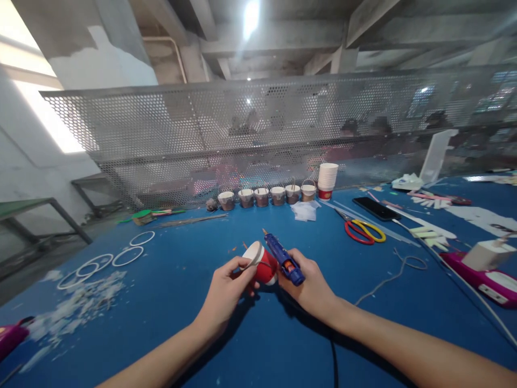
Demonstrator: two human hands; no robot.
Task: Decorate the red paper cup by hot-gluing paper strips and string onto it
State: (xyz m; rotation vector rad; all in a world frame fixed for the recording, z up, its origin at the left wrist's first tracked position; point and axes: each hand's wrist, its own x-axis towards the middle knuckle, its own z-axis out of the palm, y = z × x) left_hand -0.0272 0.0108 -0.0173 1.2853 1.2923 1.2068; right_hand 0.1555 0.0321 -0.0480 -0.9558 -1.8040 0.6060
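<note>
A red and white paper cup point(265, 266) lies tilted on its side in my left hand point(231, 285), whose thumb and fingers close on its rim. My right hand point(309, 280) is wrapped round a blue hot glue gun point(281, 254). The gun's nozzle points up and away to the left, above and beyond the cup. A thin dark strand runs across the cup's side. Some of the right fingers are hidden behind the gun and cup, and I cannot tell if they also touch the cup.
Small handled cups point(262, 198) stand in a row before a perforated metal screen point(161, 129), beside stacked paper cups point(327, 180). To the right lie scissors point(365, 230), a black phone point(376, 208) and a magenta power strip point(484, 277). White rings point(128, 256) and scraps lie left.
</note>
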